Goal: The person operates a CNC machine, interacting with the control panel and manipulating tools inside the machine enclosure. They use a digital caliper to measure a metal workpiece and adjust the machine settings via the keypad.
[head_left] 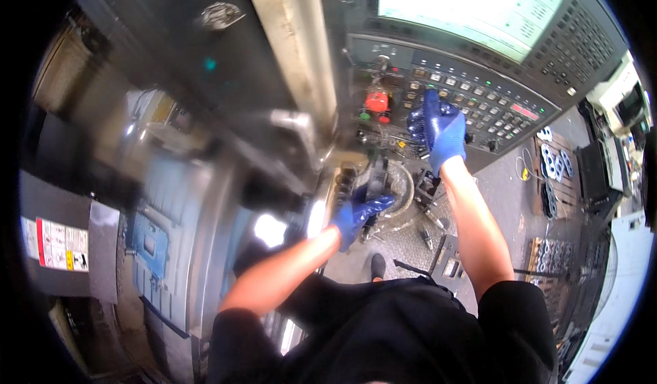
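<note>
My right hand (441, 127), in a blue coated glove, is at the button rows of a machine control panel (383, 47). One finger points up onto the buttons, while the others are curled in with nothing seen in them. Lower and to the left, my left hand (352, 220) wears the same kind of glove. Its thumb is stretched out to the right, apart from the fingers. Just beyond it stands a dark, upright part (376, 177), beside a round metal rim (408, 196); whether the hand touches the part is unclear.
A lit screen (472, 8) tops the panel, with a red stop button (376, 101) at its left. The machine's pale door edge (294, 42) and blurred interior fill the left. Metal parts lie on a pallet (564, 179) at the right. Tools (428, 237) are below the panel.
</note>
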Available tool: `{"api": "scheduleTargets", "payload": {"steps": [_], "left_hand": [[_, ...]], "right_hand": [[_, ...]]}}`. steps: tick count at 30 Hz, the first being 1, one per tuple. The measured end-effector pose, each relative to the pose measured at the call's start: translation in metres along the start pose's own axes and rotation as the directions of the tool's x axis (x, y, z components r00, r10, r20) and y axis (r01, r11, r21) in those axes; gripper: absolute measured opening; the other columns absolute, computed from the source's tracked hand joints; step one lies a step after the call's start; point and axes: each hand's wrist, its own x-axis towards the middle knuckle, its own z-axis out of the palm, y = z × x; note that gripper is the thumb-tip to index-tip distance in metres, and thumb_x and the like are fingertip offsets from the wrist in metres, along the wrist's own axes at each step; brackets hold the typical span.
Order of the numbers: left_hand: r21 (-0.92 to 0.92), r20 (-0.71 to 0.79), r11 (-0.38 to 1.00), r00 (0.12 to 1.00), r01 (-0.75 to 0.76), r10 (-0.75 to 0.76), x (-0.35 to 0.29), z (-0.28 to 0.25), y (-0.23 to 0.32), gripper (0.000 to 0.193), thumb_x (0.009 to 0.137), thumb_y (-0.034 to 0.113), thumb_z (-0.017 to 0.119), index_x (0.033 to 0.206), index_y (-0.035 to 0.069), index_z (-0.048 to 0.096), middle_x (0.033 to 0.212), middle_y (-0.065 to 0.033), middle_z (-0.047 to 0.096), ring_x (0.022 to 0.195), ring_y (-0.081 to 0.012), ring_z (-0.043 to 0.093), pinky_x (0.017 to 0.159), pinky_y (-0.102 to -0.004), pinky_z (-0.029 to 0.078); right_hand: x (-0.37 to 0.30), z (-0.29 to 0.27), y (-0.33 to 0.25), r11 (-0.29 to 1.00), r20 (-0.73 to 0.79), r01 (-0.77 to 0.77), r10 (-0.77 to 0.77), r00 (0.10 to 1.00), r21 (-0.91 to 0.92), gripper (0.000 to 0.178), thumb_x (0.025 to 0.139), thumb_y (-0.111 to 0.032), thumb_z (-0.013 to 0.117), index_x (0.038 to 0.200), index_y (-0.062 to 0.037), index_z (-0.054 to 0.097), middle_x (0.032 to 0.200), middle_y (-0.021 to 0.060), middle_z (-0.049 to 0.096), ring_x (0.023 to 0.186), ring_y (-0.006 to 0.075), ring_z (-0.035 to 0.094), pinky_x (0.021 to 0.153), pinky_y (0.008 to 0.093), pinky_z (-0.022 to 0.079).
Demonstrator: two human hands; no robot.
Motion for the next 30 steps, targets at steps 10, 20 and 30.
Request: {"api": "scheduleTargets", "payload": {"steps": [10,20,30], "left_hand": [[-0.399,0.095,0.913,0.986,-0.086,0.135,0.021,-0.007,-0.035,0.080,0.085,0.024,0.082,0.149,0.001,0.040,0.142,-0.0118,0.054,0.130,-0.0205,0.051,0.112,-0.0349,0.041],[0.040,-0.035,0.999,0.999,-0.006,0.008,-0.024,0.003,0.025,0.109,0.068,0.052,0.089,0.148,-0.004,0.040,0.146,-0.0214,0.051,0.137,-0.0301,0.048,0.113,-0.0377,0.039],[0.029,-0.065,0.999,0.998,-0.023,0.025,-0.021,-0.002,0.020,0.108,0.071,0.053,0.086,0.149,-0.005,0.038,0.146,-0.0212,0.051,0.135,-0.0298,0.049,0.112,-0.0375,0.039]], "right_hand": [[0.002,-0.006,0.011,0.999,-0.016,0.047,-0.047,0.999,0.014,0.032,0.099,-0.039,0.064,0.099,-0.0086,0.072,0.073,0.0021,0.068,0.054,0.0122,0.061,0.048,0.0265,0.048],[0.016,-0.012,0.010,0.977,-0.058,0.015,-0.028,0.998,-0.211,0.048,0.095,-0.054,0.064,0.081,-0.0087,0.070,0.061,0.0040,0.064,0.047,0.0123,0.055,0.044,0.0243,0.039],[0.026,-0.014,0.017,0.982,-0.056,0.006,-0.017,0.998,-0.191,0.046,0.094,-0.054,0.065,0.081,-0.0094,0.070,0.060,0.0035,0.063,0.048,0.0126,0.055,0.047,0.0246,0.040]]}}
